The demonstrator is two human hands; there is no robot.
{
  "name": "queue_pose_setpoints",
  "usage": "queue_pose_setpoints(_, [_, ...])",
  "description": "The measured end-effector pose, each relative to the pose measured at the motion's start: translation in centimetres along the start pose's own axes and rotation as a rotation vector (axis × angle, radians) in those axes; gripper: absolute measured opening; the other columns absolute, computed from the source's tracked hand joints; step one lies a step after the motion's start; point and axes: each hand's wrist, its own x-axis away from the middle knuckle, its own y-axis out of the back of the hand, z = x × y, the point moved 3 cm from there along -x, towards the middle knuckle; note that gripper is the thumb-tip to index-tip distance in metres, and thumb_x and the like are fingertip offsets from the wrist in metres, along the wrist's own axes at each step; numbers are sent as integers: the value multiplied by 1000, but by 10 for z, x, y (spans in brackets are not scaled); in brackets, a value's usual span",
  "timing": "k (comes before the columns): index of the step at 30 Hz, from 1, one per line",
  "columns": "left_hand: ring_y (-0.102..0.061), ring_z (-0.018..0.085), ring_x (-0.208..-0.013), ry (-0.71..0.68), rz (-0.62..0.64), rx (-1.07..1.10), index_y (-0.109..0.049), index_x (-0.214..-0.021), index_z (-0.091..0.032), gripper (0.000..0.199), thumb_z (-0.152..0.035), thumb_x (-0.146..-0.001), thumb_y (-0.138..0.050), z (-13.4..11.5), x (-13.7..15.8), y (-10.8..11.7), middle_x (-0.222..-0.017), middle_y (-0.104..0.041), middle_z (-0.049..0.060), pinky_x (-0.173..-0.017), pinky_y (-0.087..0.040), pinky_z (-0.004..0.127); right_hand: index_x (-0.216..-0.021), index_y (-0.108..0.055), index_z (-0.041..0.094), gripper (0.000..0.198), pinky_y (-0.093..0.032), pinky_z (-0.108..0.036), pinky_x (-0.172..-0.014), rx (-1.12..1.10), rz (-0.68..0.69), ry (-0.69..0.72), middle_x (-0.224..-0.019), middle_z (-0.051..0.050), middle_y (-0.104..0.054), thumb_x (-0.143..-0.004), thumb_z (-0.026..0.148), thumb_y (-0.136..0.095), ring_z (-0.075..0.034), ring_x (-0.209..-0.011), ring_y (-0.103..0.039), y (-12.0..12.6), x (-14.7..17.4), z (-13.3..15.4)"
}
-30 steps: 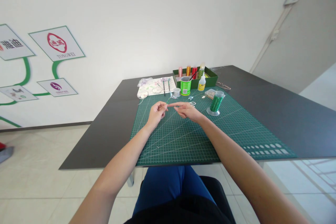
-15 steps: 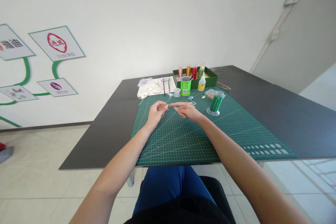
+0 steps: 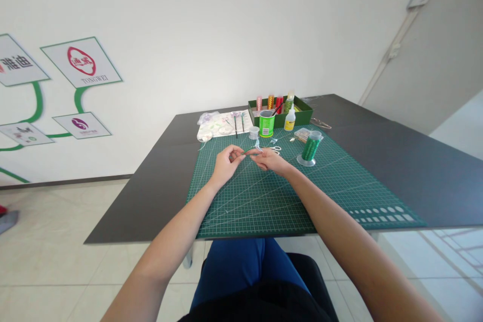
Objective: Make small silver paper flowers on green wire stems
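Pinched in the fingertips of my left hand [image 3: 227,165] is a thin green stem, with a small pale blue flower [image 3: 258,145] at its far end. My right hand [image 3: 269,160] is close on the right, its index finger stretched along the stem and the other fingers curled in; what they hold, if anything, is too small to make out. Just behind my right hand lie white-handled scissors [image 3: 276,149], partly covered by it. A spool of green thread [image 3: 311,147] stands upright to the right.
Under my hands is a green cutting mat [image 3: 256,201]. Behind them stand a small clear tub [image 3: 254,133], a bright green can [image 3: 266,125], a glue bottle [image 3: 290,119] and a green box [image 3: 307,114] with thread spools. A white sheet [image 3: 217,128] with petals lies back left.
The pale blue flower has swung right, from above my left fingertips to above my right index finger. My left hand has turned slightly; my right hand stays nearly in place.
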Motion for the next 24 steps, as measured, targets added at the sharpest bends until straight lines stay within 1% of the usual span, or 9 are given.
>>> queue_pose_setpoints(4, [-54, 12, -67, -77, 51, -64, -68, -88, -17, 8, -24, -84, -69, -8, 4, -4, -76, -63, 1, -62, -42, 24, -121, -67, 5, 50, -19, -22, -39, 14, -2, -16, -38, 12, -37, -85, 39, -62, -7, -36, -25, -3, 1, 1])
queue_pose_setpoints(7, [-54, 12, -66, -125, 89, -102, -69, -88, -17, 9, -25, -85, -71, -13, 7, -8, -77, -64, 1, -62, -42, 24, -119, -68, 6, 46, -20, -21, -39, -1, -10, -6, -40, 12, -37, -81, 31, -60, -6, -37, -26, -5, 3, 5])
queue_pose_setpoints(9, [-53, 11, -61, -90, 127, -57, -69, -89, -17, 13, -30, -85, -72, -13, 9, -12, -73, -63, 0, -59, -41, 23, -117, -69, 7, 45, -21, -21, -39, -16, -7, 0, -40, 12, -37, -77, 27, -58, -6, -38, -27, -5, 4, 7])
queue_pose_setpoints(11, [-52, 10, -54, -19, 164, 37, -68, -90, -17, 20, -35, -86, -73, -9, 9, -14, -66, -60, -2, -55, -41, 23, -114, -69, 8, 44, -21, -21, -39, -25, -8, 1, -40, 12, -37, -75, 24, -57, -6, -38, -26, -6, 4, 8])
queue_pose_setpoints(14, [-47, 7, -47, 85, 187, 213, -65, -90, -16, 30, -44, -83, -75, -4, 7, -16, -66, -62, -2, -47, -37, 22, -112, -68, 9, 40, -20, -21, -38, -24, -1, -8, -39, 13, -37, -78, 27, -59, -6, -36, -24, -6, 3, 7])
queue_pose_setpoints(17, [-41, 6, -43, 136, 160, 349, -64, -90, -16, 36, -48, -81, -76, -3, 5, -16, -67, -64, -1, -42, -29, 21, -111, -66, 8, 41, -19, -22, -39, -22, 18, -31, -39, 13, -37, -83, 37, -62, -6, -36, -25, -5, 2, 3])
queue_pose_setpoints(19, [-39, 5, -43, 146, 130, 410, -64, -91, -15, 37, -48, -80, -77, -2, 4, -15, -65, -63, -1, -42, -26, 21, -114, -65, 7, 45, -19, -22, -39, -23, 25, -38, -39, 13, -37, -85, 41, -63, -6, -36, -26, -4, 2, 1])
queue_pose_setpoints(24, [-38, 4, -45, 166, 95, 495, -65, -94, -14, 35, -43, -79, -79, 0, 3, -14, -66, -64, -1, -45, -24, 21, -120, -64, 7, 50, -20, -22, -40, -19, 35, -9, -39, 13, -38, -88, 45, -64, -7, -36, -26, -2, 2, -2])
